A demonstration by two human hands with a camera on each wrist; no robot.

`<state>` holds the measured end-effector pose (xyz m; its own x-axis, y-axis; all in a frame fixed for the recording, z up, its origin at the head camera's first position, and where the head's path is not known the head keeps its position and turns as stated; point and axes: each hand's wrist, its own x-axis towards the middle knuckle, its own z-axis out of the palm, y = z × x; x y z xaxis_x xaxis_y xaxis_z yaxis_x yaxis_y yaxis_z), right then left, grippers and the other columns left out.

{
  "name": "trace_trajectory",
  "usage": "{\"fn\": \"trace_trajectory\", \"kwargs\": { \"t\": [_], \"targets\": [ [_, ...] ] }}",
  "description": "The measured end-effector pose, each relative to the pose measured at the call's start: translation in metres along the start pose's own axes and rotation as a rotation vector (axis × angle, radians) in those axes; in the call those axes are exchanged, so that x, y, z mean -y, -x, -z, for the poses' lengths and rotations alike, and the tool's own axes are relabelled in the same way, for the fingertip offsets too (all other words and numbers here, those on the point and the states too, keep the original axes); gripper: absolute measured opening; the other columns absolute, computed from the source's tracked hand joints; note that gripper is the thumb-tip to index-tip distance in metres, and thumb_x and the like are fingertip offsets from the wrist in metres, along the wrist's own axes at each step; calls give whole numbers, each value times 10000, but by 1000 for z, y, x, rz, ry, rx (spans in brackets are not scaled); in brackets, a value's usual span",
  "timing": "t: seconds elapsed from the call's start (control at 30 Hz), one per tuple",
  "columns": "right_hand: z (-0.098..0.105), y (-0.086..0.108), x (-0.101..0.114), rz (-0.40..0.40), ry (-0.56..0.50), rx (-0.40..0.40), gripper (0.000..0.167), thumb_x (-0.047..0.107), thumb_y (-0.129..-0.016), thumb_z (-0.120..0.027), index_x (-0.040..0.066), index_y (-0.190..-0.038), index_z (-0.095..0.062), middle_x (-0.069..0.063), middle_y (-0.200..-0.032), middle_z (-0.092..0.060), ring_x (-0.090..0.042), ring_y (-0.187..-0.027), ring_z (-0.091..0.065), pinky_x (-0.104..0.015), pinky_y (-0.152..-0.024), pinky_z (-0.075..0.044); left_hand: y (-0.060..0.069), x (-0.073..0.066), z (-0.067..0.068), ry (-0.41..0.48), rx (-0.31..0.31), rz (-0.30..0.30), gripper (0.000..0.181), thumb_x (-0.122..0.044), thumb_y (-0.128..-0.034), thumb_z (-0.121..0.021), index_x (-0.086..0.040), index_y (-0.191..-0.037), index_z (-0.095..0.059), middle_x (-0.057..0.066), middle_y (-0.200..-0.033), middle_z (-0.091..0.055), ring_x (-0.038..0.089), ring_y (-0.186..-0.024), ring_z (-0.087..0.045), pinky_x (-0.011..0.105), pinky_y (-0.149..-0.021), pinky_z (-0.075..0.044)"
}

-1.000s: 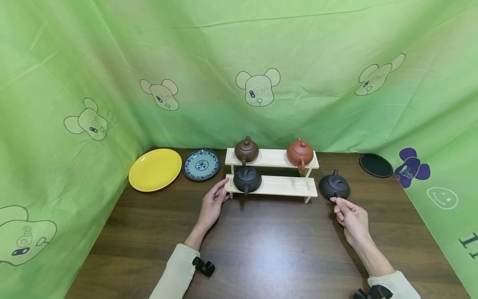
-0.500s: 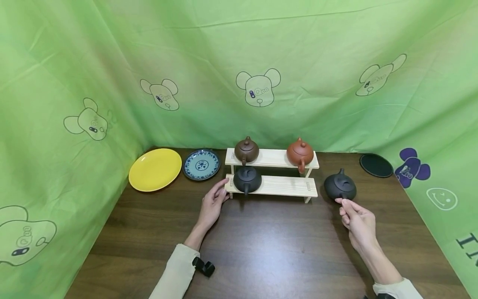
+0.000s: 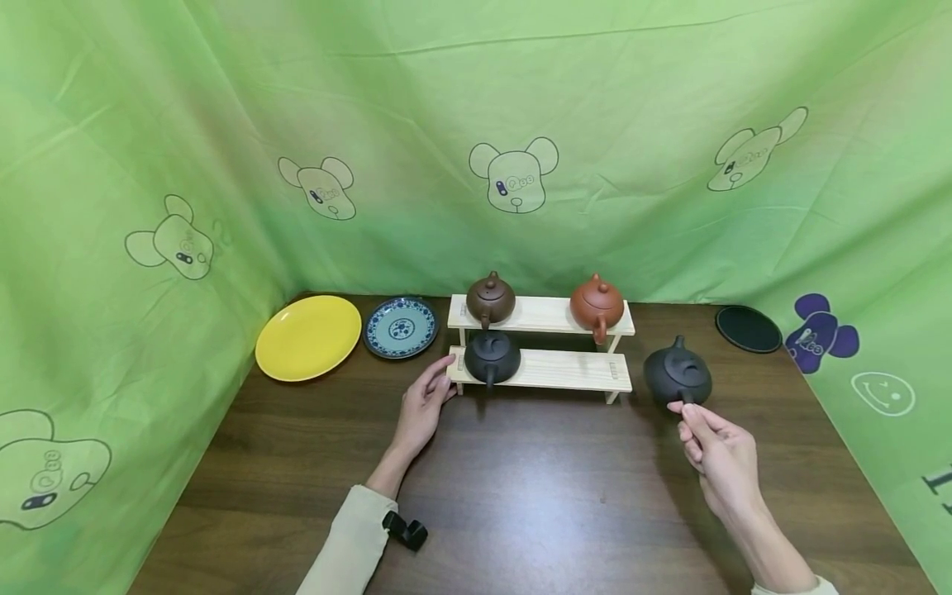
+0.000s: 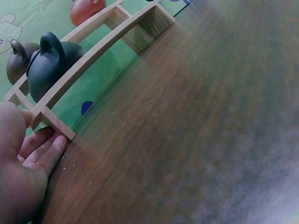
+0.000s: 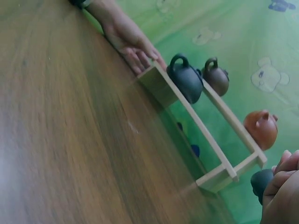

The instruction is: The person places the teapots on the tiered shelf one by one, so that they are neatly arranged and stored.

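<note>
My right hand pinches the handle of a black teapot to the right of a two-tier wooden rack. That teapot looks lifted off the table; in the right wrist view the hand hides most of it. My left hand holds the left end of the rack's lower tier, thumb at the front edge and other fingers by the leg. Beside it on this tier sits another black teapot. The upper tier bears a dark brown teapot at left and a reddish-brown teapot at right.
Left of the rack lie a blue patterned plate and a yellow plate. A flat black oval piece lies at the back right of the wooden table. Green cloth hangs behind and along the sides.
My right hand has drawn the black teapot to the right and a little towards me, and it appears higher. The left hand and the rack have stayed still.
</note>
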<state>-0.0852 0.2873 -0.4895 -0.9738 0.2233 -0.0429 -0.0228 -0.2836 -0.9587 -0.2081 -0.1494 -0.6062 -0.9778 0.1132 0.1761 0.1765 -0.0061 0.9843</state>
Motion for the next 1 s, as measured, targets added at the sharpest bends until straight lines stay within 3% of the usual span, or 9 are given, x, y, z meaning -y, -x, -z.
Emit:
{"fn": "trace_trajectory", "kwargs": {
  "t": [0.03,0.27,0.33,0.43,0.5,0.6,0.83,1.0],
  "targets": [
    [-1,2,0,2,5,7,258,131,-1148,-626,119,-1033,-857,72,-689,-599,-93,-542,-316,-346,-495,-37,3,-8,-1,-5,2,-23,404,-189,-1166,-610,-198,-1569,-643,152,-1477,-711,268,-1311,-723,353,-1077,-636],
    [-8,11,2,21,20,34,266,105,-1153,-610,110,-1046,-853,69,-694,-596,-162,-588,-247,-365,-492,-40,8,-25,-7,-38,-19,-36,397,-196,-1170,-602,-157,-1562,-651,206,-1430,-726,215,-1245,-754,321,-1038,-653],
    [-11,13,2,25,27,43,271,96,-1154,-605,111,-1044,-852,69,-696,-595,-156,-583,-253,-364,-487,-46,12,-40,-11,-51,-18,-70,395,-147,-1175,-576,-75,-1559,-634,270,-1409,-717,270,-1241,-755,353,-1036,-660],
    [-15,16,2,27,37,54,273,84,-1154,-601,112,-1047,-851,68,-700,-593,-154,-580,-256,-366,-484,-53,16,-58,-17,-58,-18,-63,401,-64,-1176,-532,15,-1565,-591,326,-1416,-688,365,-1284,-722,399,-1065,-648],
    [-17,18,1,26,49,59,269,83,-1153,-604,111,-1049,-850,66,-700,-590,-153,-578,-259,-364,-482,-60,16,-64,-18,-56,-26,-22,407,-42,-1173,-528,15,-1572,-585,307,-1443,-681,384,-1315,-699,405,-1091,-633],
    [-20,21,0,19,68,70,264,81,-1152,-606,112,-1050,-847,66,-701,-586,-158,-578,-252,-365,-485,-72,17,-66,-19,-53,-31,2,413,-36,-1172,-527,2,-1580,-583,292,-1461,-675,390,-1331,-687,406,-1104,-625],
    [-28,24,-5,20,110,98,251,79,-1150,-610,109,-1057,-842,67,-699,-579,-146,-549,-240,-389,-480,-78,17,-56,-15,-66,-26,-113,392,-140,-1175,-572,-39,-1549,-631,298,-1392,-715,289,-1230,-758,339,-1025,-663],
    [-34,24,-7,25,130,112,247,85,-1152,-610,110,-1058,-837,70,-695,-574,-73,-523,-281,-406,-483,-69,17,-57,-16,-60,-20,-93,403,-115,-1175,-560,-22,-1564,-610,318,-1414,-694,330,-1250,-745,367,-1046,-654]
  ]
}}
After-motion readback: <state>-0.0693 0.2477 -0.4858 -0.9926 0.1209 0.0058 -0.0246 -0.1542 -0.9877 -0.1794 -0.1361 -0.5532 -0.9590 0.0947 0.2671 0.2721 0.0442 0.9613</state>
